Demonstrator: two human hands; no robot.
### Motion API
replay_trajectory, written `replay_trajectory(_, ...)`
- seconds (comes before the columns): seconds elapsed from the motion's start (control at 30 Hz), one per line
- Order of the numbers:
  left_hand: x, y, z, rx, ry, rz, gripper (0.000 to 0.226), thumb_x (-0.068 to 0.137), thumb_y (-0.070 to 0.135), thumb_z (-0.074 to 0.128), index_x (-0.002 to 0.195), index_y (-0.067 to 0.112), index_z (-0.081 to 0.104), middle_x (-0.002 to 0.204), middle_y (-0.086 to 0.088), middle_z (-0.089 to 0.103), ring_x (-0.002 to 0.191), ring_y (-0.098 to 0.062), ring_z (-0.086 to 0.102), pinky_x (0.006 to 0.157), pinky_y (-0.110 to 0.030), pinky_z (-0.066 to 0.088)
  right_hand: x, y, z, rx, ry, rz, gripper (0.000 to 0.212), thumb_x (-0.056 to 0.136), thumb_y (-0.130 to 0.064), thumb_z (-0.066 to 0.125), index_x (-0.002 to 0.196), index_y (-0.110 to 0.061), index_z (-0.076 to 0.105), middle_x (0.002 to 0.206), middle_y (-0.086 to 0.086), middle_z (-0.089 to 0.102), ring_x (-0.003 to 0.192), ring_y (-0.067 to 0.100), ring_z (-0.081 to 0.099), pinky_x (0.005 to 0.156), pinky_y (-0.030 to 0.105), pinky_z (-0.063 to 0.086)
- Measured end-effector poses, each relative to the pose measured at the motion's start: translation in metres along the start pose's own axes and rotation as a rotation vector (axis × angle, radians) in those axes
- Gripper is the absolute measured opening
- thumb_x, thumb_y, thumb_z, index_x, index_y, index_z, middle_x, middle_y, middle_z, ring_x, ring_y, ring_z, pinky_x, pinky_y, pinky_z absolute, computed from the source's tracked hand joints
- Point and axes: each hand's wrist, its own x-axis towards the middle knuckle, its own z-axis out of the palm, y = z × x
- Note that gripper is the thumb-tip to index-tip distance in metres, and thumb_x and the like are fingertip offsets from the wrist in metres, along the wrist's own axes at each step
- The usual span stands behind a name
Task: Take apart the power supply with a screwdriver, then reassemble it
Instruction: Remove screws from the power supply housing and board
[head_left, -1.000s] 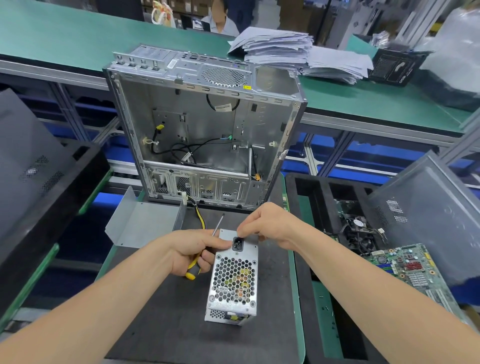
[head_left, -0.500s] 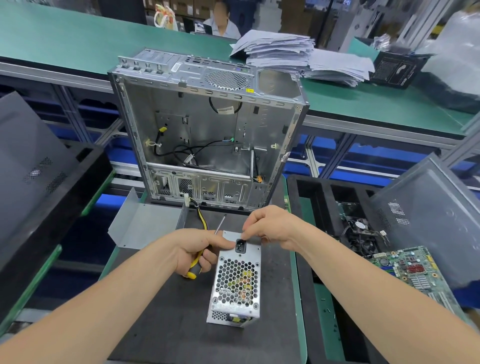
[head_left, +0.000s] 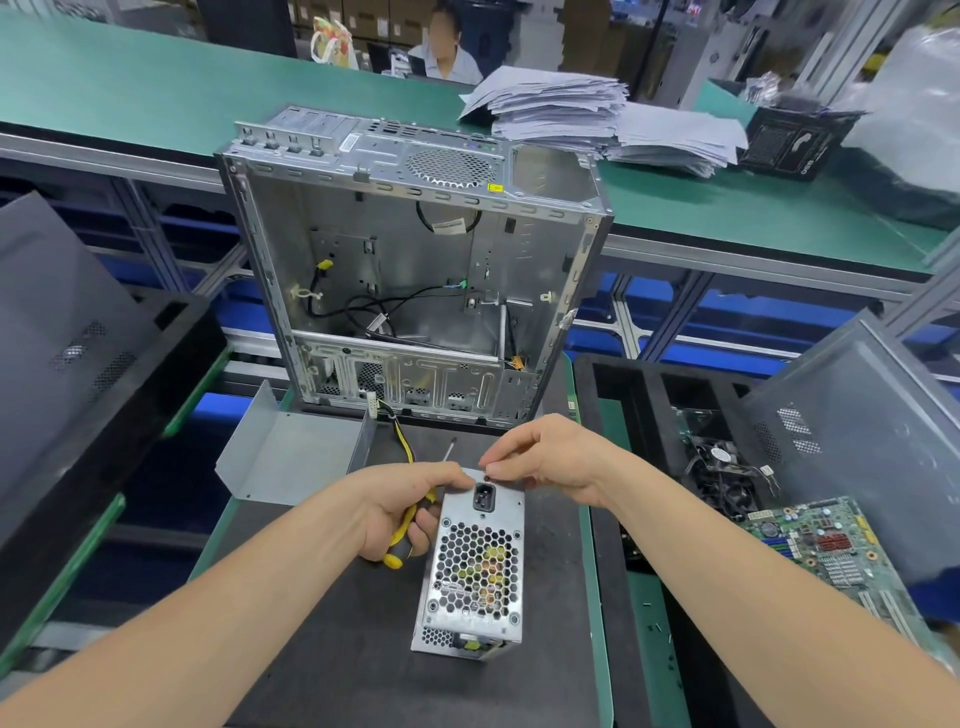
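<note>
Dark mat (head_left: 322, 649) holds the power supply (head_left: 475, 566), near an open computer case (head_left: 415, 260). Black tray (head_left: 639, 395) holds a circuit board (head_left: 826, 545). My left hand (head_left: 405, 504) grips the screwdriver (head_left: 393, 558); my right hand (head_left: 545, 457) pinches its top.

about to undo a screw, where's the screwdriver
Head view, centre: the screwdriver is in the left hand, just left of the power supply, tip toward the computer case.

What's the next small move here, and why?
Probably swing the screwdriver tip onto the top edge of the power supply. The right hand pinches something small and dark there, likely a screw, above the socket, while the left hand grips the screwdriver with its tip pointing away, off the casing.
</note>
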Motion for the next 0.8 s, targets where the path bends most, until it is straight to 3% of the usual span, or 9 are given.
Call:
replay_trajectory(0.1,-0.001,0.000,0.001,-0.014,0.001,-0.004,0.023,0.084,0.027,0.080,0.089,0.011,0.064,0.072,0.001,0.052,0.045,-0.006,0.033,0.036,-0.017,0.028,0.001,-0.001,0.001,-0.055,0.061,-0.085,0.006,0.090,-0.012,0.082,0.091,-0.017,0.085,0.084,0.001,0.079,0.076,0.010,0.072,0.066,0.023,0.055)
replay_trajectory(0.17,-0.001,0.000,0.001,-0.019,-0.003,-0.008,0.022,0.083,0.026,0.080,0.086,0.011,0.064,0.070,0.001,0.051,0.044,-0.006,0.032,0.036,-0.017,0.028,0.003,-0.005,0.006,-0.271,0.183,-0.229,0.007,0.094,-0.025,0.077,0.093,-0.026,0.084,0.085,-0.010,0.079,0.077,0.001,0.070,0.072,0.022,0.054)
replay_trajectory(0.23,-0.002,-0.001,0.000,-0.019,-0.001,-0.002,0.021,0.082,0.022,0.081,0.078,0.012,0.062,0.065,0.001,0.049,0.044,-0.007,0.032,0.037,-0.017,0.028,0.005,-0.012,0.016,-0.532,0.271,-0.425,0.014,0.099,-0.030,0.069,0.099,-0.032,0.082,0.089,-0.019,0.075,0.084,-0.006,0.065,0.075,0.012,0.045)
replay_trajectory(0.33,-0.003,-0.003,-0.003,0.000,0.024,0.011,0.025,0.078,0.014,0.083,0.072,0.015,0.059,0.059,0.002,0.043,0.045,-0.009,0.031,0.039,-0.018,0.028,0.008,-0.028,0.032,-0.829,0.155,-0.637,0.024,0.104,-0.020,0.059,0.114,-0.028,0.079,0.108,-0.012,0.071,0.097,0.002,0.063,0.085,0.017,0.045)
replay_trajectory(0.4,-0.003,-0.003,-0.005,0.004,0.030,0.019,0.024,0.078,0.009,0.084,0.078,0.014,0.060,0.063,0.002,0.040,0.046,-0.008,0.031,0.039,-0.018,0.030,0.013,-0.036,0.039,-1.003,-0.001,-0.649,0.031,0.106,-0.012,0.053,0.121,-0.025,0.076,0.118,-0.005,0.072,0.108,0.014,0.064,0.093,0.030,0.050)
replay_trajectory(0.5,-0.004,-0.004,-0.006,-0.007,0.020,0.031,0.023,0.081,0.004,0.081,0.084,0.015,0.060,0.065,0.000,0.047,0.044,-0.008,0.034,0.037,-0.018,0.031,0.021,-0.046,0.046,-1.187,-0.140,-0.532,0.038,0.104,-0.004,0.048,0.125,-0.026,0.072,0.118,-0.003,0.074,0.106,0.021,0.065,0.088,0.045,0.059)
replay_trajectory(0.67,-0.008,-0.003,-0.005,-0.008,0.016,0.043,0.020,0.075,0.009,0.084,0.080,0.015,0.066,0.066,0.001,0.050,0.044,-0.008,0.038,0.038,-0.020,0.033,0.027,-0.057,0.046,-1.309,-0.177,-0.568,0.038,0.096,0.004,0.055,0.118,-0.018,0.076,0.111,0.001,0.073,0.105,0.023,0.065,0.088,0.044,0.057)
replay_trajectory(0.8,-0.012,-0.001,-0.007,-0.107,-0.070,0.024,0.021,0.061,0.027,0.083,0.067,0.017,0.066,0.064,-0.001,0.050,0.049,-0.015,0.045,0.046,-0.023,0.035,0.031,-0.056,0.047,-1.351,-0.102,-0.658,0.021,0.090,0.003,0.060,0.103,-0.009,0.072,0.102,0.007,0.064,0.097,0.028,0.062,0.080,0.047,0.055)
